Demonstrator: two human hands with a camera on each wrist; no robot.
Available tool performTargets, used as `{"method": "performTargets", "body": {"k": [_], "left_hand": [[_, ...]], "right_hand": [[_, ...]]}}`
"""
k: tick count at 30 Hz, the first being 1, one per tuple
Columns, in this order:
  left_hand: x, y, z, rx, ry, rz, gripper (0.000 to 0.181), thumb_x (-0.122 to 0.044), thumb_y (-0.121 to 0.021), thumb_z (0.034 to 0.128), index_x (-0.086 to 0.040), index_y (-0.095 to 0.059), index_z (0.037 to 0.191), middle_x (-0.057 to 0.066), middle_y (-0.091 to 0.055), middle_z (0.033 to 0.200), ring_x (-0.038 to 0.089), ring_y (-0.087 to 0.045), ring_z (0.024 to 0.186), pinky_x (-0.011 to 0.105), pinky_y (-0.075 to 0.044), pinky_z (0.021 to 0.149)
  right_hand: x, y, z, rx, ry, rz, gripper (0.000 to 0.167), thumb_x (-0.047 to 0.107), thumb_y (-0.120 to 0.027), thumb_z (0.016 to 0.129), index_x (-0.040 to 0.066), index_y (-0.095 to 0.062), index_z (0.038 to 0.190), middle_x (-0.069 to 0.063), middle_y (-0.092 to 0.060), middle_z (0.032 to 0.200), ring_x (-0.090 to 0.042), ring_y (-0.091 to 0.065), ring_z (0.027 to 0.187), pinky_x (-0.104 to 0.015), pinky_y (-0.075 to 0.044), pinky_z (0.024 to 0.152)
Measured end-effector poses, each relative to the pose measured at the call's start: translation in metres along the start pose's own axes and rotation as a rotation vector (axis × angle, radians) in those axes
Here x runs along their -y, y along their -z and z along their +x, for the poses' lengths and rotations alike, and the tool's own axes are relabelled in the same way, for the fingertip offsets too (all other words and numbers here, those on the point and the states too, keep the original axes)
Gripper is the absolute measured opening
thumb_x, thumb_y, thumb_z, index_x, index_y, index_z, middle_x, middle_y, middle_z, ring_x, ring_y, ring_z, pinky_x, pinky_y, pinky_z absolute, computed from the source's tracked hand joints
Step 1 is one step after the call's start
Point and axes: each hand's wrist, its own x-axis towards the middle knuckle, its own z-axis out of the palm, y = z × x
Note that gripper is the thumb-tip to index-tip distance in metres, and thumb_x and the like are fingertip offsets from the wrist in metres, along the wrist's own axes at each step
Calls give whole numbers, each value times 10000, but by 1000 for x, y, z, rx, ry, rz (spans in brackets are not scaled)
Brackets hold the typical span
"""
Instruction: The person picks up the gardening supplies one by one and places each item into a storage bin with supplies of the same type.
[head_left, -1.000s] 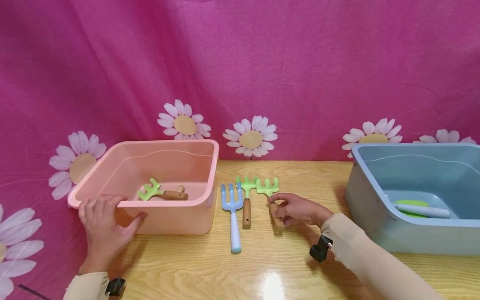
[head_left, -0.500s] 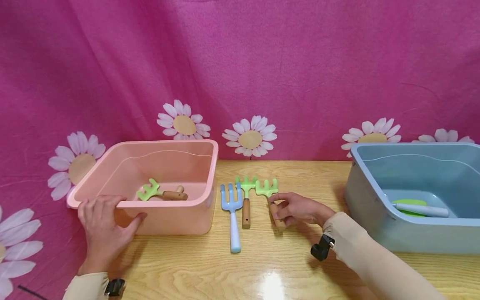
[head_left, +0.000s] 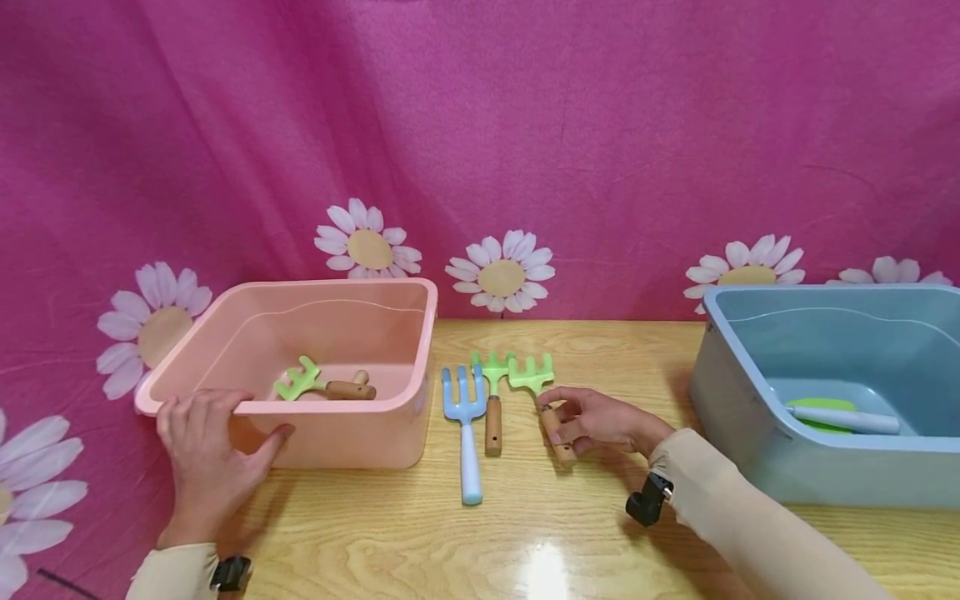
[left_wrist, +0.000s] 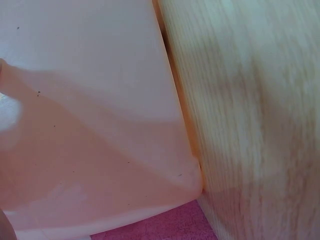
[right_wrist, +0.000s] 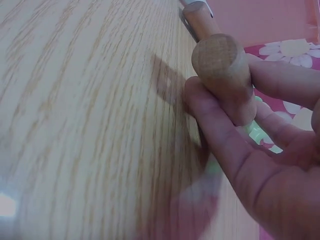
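So there's a hot pink backdrop (head_left: 600, 125) with big daisies filling the top of the head view, and a wood-grain tabletop (head_left: 375, 533) running across the bottom. The right hand (head_left: 600, 419), a bit right of center, is pinching the wooden handle of a green rake (head_left: 550, 419), thumb and fingers together on it. Here's the change: compared with half a second ago, the rake is slanting more, its tines sitting slightly further left and its butt end further down and right. My read is that it's being shifted within the grip but is staying by its neighbors. Just left, a second green rake (head_left: 492, 417) and a blue fork (head_left: 467, 442) are lying where they were. On the left side, the left hand (head_left: 213, 458) is holding the near rim of the pink tub (head_left: 337, 433), same as before, with another green rake (head_left: 303, 382) lying inside. Far right, the blue tub (head_left: 750, 433) is holding a pale-handled tool (head_left: 855, 420).

The left wrist view is mostly showing pink tub wall, wood on the right; the hand's barely peeking in at the left edge.

In the right wrist view, upper right, fingers are flanking the handle, whose butt is looking raised off the wood.
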Motion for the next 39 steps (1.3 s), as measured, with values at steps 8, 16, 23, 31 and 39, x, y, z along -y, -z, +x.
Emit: {"method": "performTargets", "body": {"k": [8, 16, 23, 31, 39], "left_hand": [[1, 1, 1, -4, 1, -2, 760, -694, -609, 837, 41, -619, 1026, 234, -593, 972, 406, -501, 964, 453, -168, 1130], [0, 1, 2, 7, 8, -14, 761, -693, -610, 838, 44, -617, 1024, 232, -593, 977, 400, -498, 975, 494, -164, 1134], [0, 1, 3, 12, 6, -7, 758, -693, -605, 841, 42, -614, 1025, 223, -589, 974, 395, -502, 966, 496, -172, 1130], [2, -1, 1, -23, -10, -2, 749, -688, -617, 836, 41, -623, 1012, 225, -602, 963, 398, -511, 946, 455, -177, 1124], [0, 0, 0, -5, 3, -3, 752, -692, -608, 840, 40, -619, 1014, 221, -599, 966, 398, -506, 963, 524, -187, 1116]], "right_hand": [[-1, 0, 2, 6, 20, 14, 618, -31, -651, 878, -20, -362, 1424, -145, -528, 1126, -193, -641, 917, -323, -568, 733], [-2, -3, 0, -6, 35, -11, 617, -39, -652, 868, 6, -389, 1425, -189, -513, 1205, -198, -607, 906, -309, -550, 708], [6, -7, -3, -2, 64, -2, 647, -29, -654, 876, 19, -366, 1453, -268, -458, 1343, -208, -641, 949, -351, -584, 762], [20, -9, -9, 23, 57, -67, 650, -12, -675, 874, 20, -379, 1451, -296, -447, 1358, -199, -638, 911, -316, -572, 707], [40, -9, -22, 23, 72, -186, 611, -39, -684, 862, 58, -444, 1415, -318, -460, 1346, -220, -645, 868, -294, -539, 635]]}}
